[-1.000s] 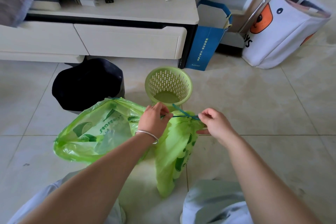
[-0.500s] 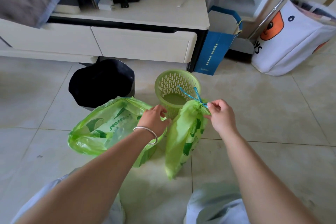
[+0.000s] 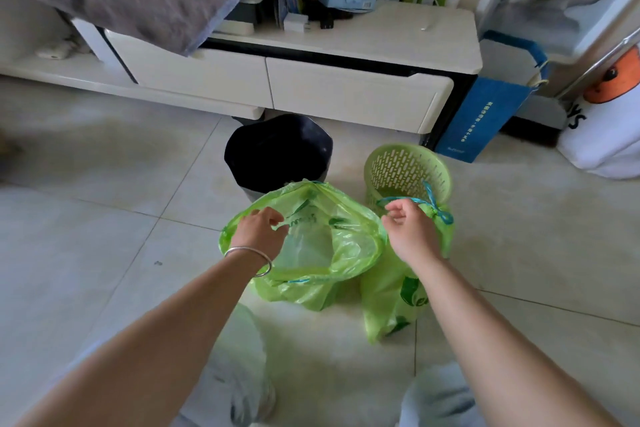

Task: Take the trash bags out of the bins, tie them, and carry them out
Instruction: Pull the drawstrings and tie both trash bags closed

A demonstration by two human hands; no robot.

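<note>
The open, untied translucent green plastic trash bag [image 3: 311,246] lay on the floor just in front of the black bin [image 3: 278,149], its wide mouth stretched left to right between the two hands. The left hand [image 3: 259,232] was nearer, its grip pinching the near-left rim. The right hand [image 3: 410,229], loosely curled and holding nothing, hovered beside the knotted green bag [image 3: 398,295].

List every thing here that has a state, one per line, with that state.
open trash bag: mouth wide open, untied, on the floor
tied trash bag: neck cinched with blue drawstring
green basket: upright, no liner
black bin: upright, lined
left hand: touches the open bag's rim
right hand: loosely curled, at the drawstring
</note>
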